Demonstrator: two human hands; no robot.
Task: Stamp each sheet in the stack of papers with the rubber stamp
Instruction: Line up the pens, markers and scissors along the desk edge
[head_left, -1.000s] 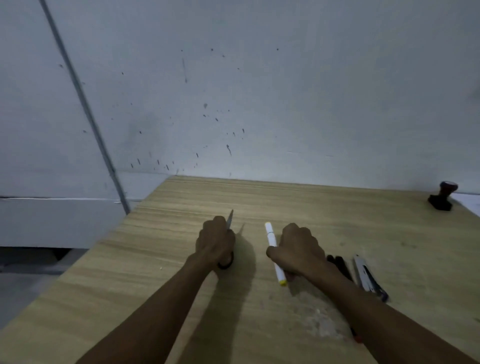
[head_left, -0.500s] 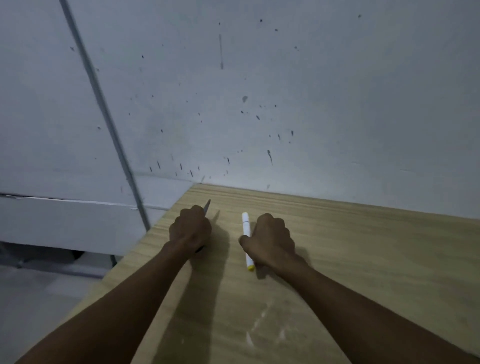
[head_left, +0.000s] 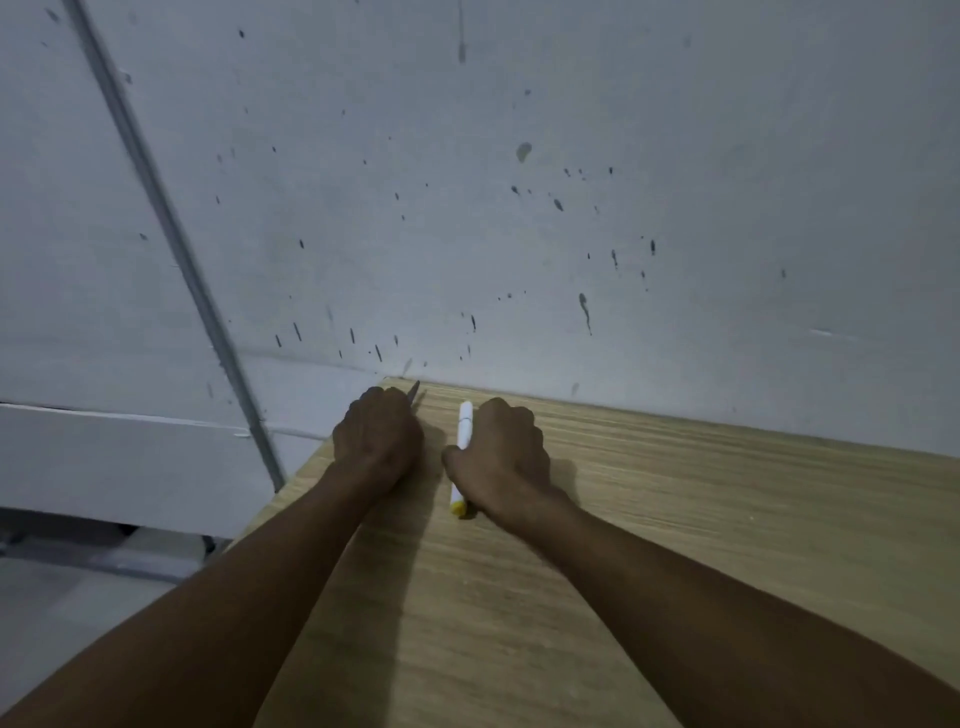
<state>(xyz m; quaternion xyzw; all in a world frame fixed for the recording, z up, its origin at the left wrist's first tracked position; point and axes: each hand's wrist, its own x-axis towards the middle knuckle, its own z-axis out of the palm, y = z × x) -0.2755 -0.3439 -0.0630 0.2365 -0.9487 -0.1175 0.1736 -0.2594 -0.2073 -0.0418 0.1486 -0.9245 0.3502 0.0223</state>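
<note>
Hands busy: our left hand (head_left: 378, 435) grips scissors (head_left: 414, 391), our right hand (head_left: 501, 457) a white marker (head_left: 464, 422); stamp unseen, presumably light, rigid, best taken by its handle.

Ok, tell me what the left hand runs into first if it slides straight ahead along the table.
Likely nothing on the table: the left hand, gripping scissors, is close to the far edge, so the speckled wall comes first, though its distance is unclear.
</note>
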